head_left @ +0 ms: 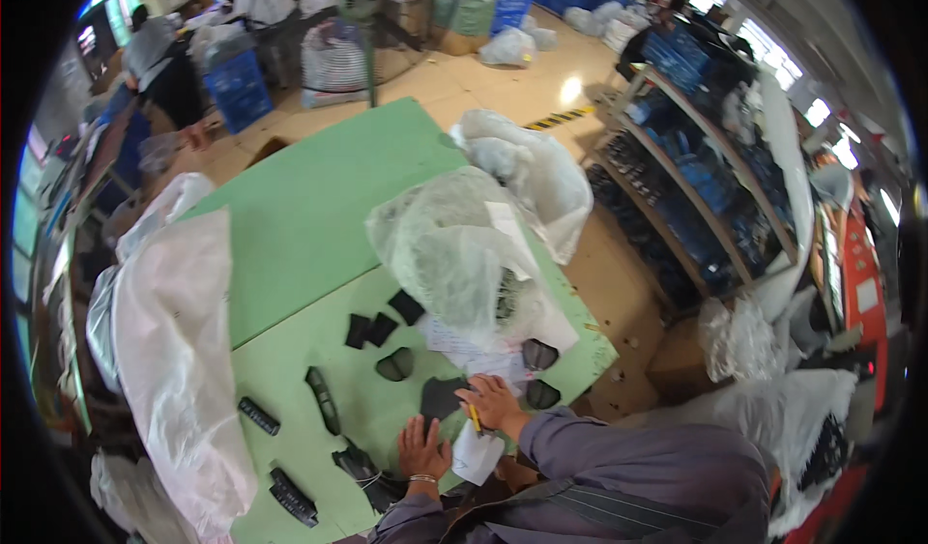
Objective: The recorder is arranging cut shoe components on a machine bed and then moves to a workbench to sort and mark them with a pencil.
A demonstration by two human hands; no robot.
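A dark grey flat piece (441, 398) lies on the green table before me. My left hand (423, 452) rests at its near edge, fingers stretched out and holding nothing. Over its right edge lies my right hand (495, 405), with a yellow pen (474, 416) gripped by the thumb side. A white sheet with a drawn outline (478, 455) sits below the pen, between my wrists. Dark curved cup-like pieces (394, 364) are beyond my left hand, and two similar ones (541, 355) are to the right. A bundle of black strips (362, 469) tied with string is left of my left hand.
Black squares (382, 329) and long black parts (322, 399) lie on the green table (309, 196). A translucent bag (435, 244) sits on written papers (474, 351). White cloth (179, 370) drapes the left edge. A loaded rack (686, 186) stands right; a fan (360, 22) stands beyond.
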